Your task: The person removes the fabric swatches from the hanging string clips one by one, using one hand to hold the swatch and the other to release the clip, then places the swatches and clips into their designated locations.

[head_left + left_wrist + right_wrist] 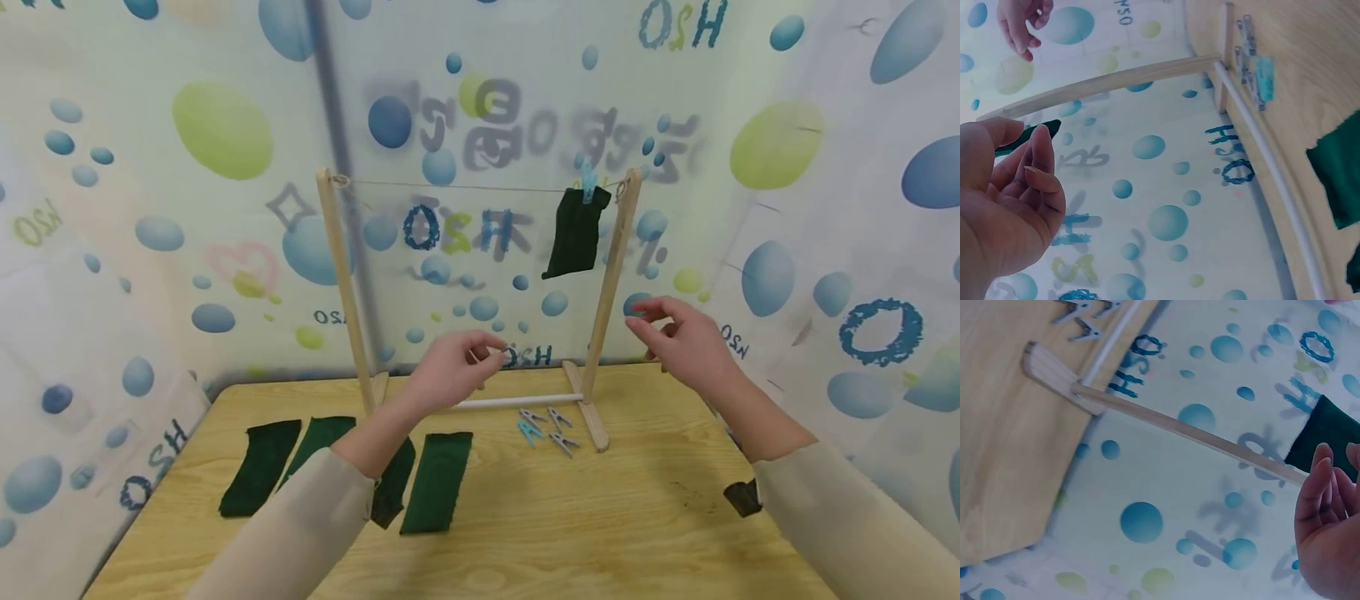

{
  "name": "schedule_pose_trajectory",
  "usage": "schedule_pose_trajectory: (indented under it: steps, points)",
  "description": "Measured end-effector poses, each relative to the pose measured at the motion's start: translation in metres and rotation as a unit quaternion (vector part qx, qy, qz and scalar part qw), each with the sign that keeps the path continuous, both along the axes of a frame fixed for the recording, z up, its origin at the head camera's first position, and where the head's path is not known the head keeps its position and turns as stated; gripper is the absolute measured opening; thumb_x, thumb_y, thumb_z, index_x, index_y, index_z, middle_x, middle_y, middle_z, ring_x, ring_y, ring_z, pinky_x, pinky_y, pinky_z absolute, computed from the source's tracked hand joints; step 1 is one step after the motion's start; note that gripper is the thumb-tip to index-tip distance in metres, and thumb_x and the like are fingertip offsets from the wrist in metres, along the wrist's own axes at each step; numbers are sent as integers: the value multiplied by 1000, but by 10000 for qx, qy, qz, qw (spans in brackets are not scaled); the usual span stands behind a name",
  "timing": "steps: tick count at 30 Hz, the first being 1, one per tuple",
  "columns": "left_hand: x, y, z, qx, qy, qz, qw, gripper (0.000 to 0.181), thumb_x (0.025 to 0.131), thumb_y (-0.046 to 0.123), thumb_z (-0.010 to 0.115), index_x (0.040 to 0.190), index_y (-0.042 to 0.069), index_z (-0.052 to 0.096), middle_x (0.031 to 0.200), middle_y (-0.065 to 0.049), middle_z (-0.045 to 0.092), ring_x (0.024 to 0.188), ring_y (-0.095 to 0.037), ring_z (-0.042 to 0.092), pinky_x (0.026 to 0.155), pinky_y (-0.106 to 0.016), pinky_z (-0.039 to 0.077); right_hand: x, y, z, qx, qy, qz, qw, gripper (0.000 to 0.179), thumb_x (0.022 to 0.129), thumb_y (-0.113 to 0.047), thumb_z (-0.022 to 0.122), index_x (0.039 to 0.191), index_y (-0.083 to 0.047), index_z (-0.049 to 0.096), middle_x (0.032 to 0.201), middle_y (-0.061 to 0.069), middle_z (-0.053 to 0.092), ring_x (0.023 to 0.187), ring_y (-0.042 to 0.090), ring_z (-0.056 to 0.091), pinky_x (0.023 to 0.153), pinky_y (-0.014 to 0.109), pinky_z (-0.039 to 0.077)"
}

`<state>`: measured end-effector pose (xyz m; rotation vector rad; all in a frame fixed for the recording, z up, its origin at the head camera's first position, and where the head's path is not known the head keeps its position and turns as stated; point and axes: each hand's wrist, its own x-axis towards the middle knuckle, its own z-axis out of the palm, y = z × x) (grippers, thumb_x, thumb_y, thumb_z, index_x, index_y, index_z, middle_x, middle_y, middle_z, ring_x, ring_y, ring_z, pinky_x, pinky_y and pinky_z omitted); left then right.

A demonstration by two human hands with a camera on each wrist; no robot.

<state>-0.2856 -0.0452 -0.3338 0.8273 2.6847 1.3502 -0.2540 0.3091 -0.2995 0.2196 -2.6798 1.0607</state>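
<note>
My left hand (461, 367) is raised in front of the wooden drying rack, fingers loosely bent and holding nothing. To the right of the rack's right post (609, 292), my right hand (686, 342) hovers with relaxed fingers, also holding nothing. A dark green cloth (576, 237) hangs from the string (457, 186) near that post, under a light blue clothespin (588, 185). On the table below lie several grey clothespins (562, 442) and a blue clothespin (529, 432). The left wrist view shows the left hand's fingers (1041, 181) in front of the hanging cloth.
Several green cloths lie in a row at the table's left, among them a dark one (262, 467) and a lighter one (438, 483); my left forearm partly covers the row. A white rod (525, 402) joins the rack's feet. A patterned curtain (480, 100) encloses the wooden table (600, 533).
</note>
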Motion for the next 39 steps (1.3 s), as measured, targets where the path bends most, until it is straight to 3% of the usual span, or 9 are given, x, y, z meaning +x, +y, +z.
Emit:
schedule_pose_trajectory:
  steps: [13,20,28,32,35,39]
  points:
    - [-41,50,59,711,475,122,9963,36,113,31,64,142,11,72,108,-9,75,82,-21,73,73,-33,59,-35,-13,84,87,643,-235,9976,53,112,-47,61,153,-13,61,132,9,59,71,4,67,60,27,56]
    - [-60,74,83,1097,453,342,9923,43,112,32,66,150,11,66,123,-10,72,92,-23,77,87,-37,64,-56,-27,119,-5,880,-222,9959,53,110,-43,65,155,-15,60,141,8,55,70,4,68,61,22,56]
    - [-79,94,90,1901,-97,688,9793,50,111,37,68,154,13,62,134,-11,72,107,-34,79,97,-43,62,-73,-44,143,164,602,-31,9980,59,111,-38,65,166,-23,49,164,6,50,86,18,71,67,20,56]
    - [-84,100,91,2241,-397,738,9710,53,109,39,70,155,14,62,137,-9,72,108,-32,79,89,-39,64,-83,-50,150,399,418,134,9982,62,114,-34,61,172,-26,39,174,3,44,83,11,71,68,21,56]
    - [-87,104,93,2377,-430,736,9676,53,109,39,71,155,15,62,138,-8,74,106,-31,79,82,-37,63,-91,-54,154,536,272,178,9980,64,116,-34,57,174,-30,33,178,0,39,79,3,70,66,24,54]
    - [-90,108,96,2579,-452,707,9625,51,109,36,72,155,17,64,135,-8,76,104,-33,80,79,-39,62,-97,-59,159,550,113,214,9982,63,117,-35,53,175,-31,29,179,-1,37,84,5,73,64,26,52]
